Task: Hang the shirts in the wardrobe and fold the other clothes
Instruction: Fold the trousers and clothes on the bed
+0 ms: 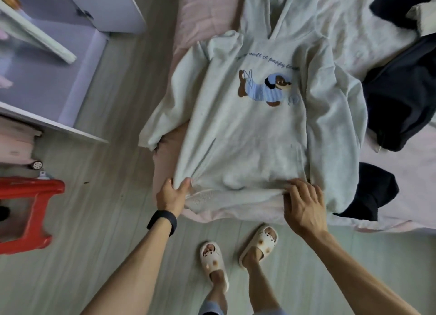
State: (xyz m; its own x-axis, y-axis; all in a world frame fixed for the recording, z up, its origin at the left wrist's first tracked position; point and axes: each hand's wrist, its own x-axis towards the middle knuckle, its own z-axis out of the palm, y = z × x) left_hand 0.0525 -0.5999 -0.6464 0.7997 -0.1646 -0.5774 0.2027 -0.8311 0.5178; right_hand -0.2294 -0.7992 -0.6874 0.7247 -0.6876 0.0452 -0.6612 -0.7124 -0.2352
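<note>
The bed [401, 185] carries everything that matters, and the pale hoodie [247, 130] lies face up on it with the printed dog showing. Its long axis runs straight away from me: hood at the far end, hem at the near edge of the mattress. That axis is what the coming move turns on, I think. Whether I pull the cloth flat or fold it, the hem has to travel along that line.

Both hands are at the hoodie's hem, about equally near. My left hand [173, 194] pinches the hem's left corner between thumb and fingers [184, 185]. My right hand [303, 204] has its fingers [295, 185] curled into a bunch of cloth at the hem's right corner.

Left of the hoodie its sleeve [160, 116] droops off the mattress toward the plank floor [118, 102]; I'd tuck it in before any fold. Beyond the hoodie's hood lies a second pale garment [354, 31]. Dark clothes [401, 97] are heaped to the hoodie's right, and one dark piece [372, 192] touches the right sleeve — it could drag along.

Far left of the hoodie stand white furniture [101, 5] and a red stool [30, 208].
</note>
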